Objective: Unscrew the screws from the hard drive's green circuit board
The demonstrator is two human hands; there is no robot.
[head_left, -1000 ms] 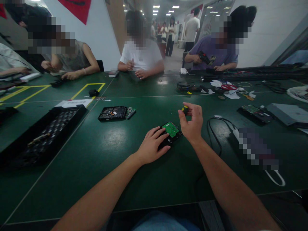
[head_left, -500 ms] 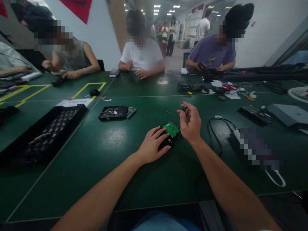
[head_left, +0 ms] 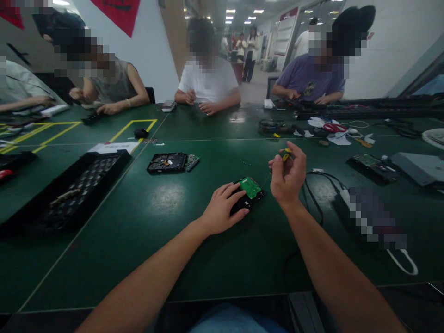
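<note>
Spread unclenched, the left hand (head_left: 222, 209) presumably steadies the rectangular black metal hard drive (head_left: 250, 189) beneath; the right hand (head_left: 287, 178) grips a thin-shafted yellow-and-black screwdriver (head_left: 286, 157) slanting toward it.

The right hand (head_left: 287, 178) is now farther right of the hard drive (head_left: 250, 187), its screwdriver (head_left: 286, 157) leaning more. A purple-shirted co-worker's hand (head_left: 293, 95) has dropped toward the table (head_left: 121, 222); a white-shirted person (head_left: 302, 42) behind has moved right.
</note>
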